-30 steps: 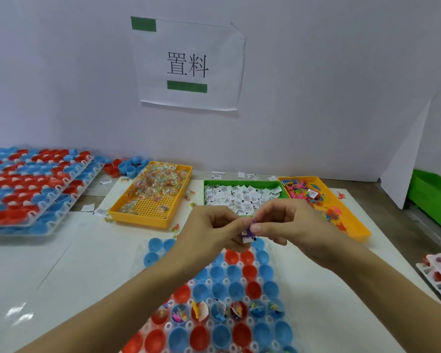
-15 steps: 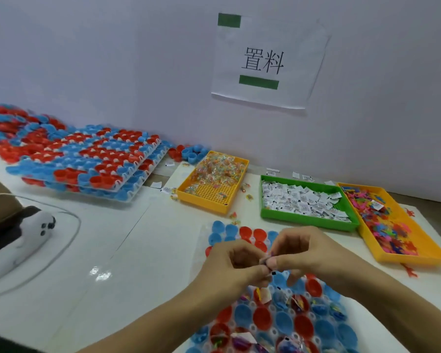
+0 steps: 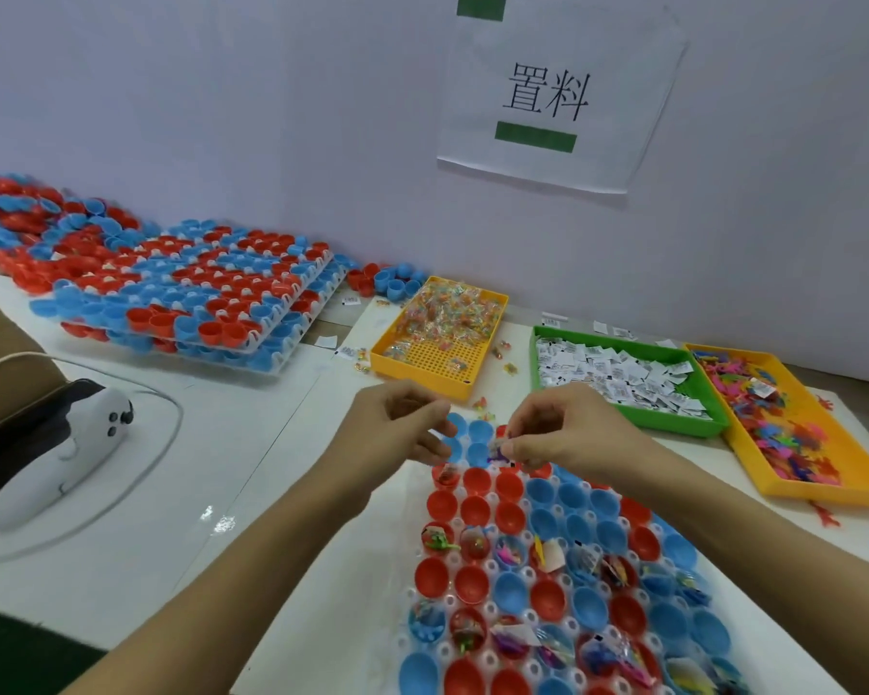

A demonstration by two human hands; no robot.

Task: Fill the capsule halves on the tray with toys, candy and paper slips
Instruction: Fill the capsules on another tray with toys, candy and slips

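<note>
A white tabletop (image 3: 252,443) ran back to a pale lavender wall (image 3: 222,117), and at its far left edge lay a white handheld controller (image 3: 61,459) inside a clear ring. Behind it, against the wall, sat a loose heap of red and blue capsule halves (image 3: 26,223) and, just to the right, stacked trays of capsule halves (image 3: 196,298) in the same 2 colours. Further right a yellow mesh tray (image 3: 422,363) held wrapped candy (image 3: 447,313) at its far end, with a few pieces scattered on the table around it. On the wall above hung a paper sign (image 3: 553,92) with 2 black characters and 2 green bars. In front of the candy tray both hands were raised over the far end of the work tray (image 3: 523,574). The left hand (image 3: 397,428) had its fingers curled with thumb and fingertips drawn close together; whether it held anything could not be told. The right hand (image 3: 568,433), just apart from it, pinched a small purple toy with a paper slip (image 3: 498,449) between thumb and forefinger. The work tray, a clear sheet of round wells, carried red and blue capsule halves standing open side up: several in the near rows already contained bright toys, candy and slips, while those in the rows nearer the hands showed bare insides. To the right stood a green tray (image 3: 638,418) of folded white paper slips (image 3: 618,378) and, touching it, a yellow tray (image 3: 823,484) of small multicoloured toys (image 3: 773,423).
</note>
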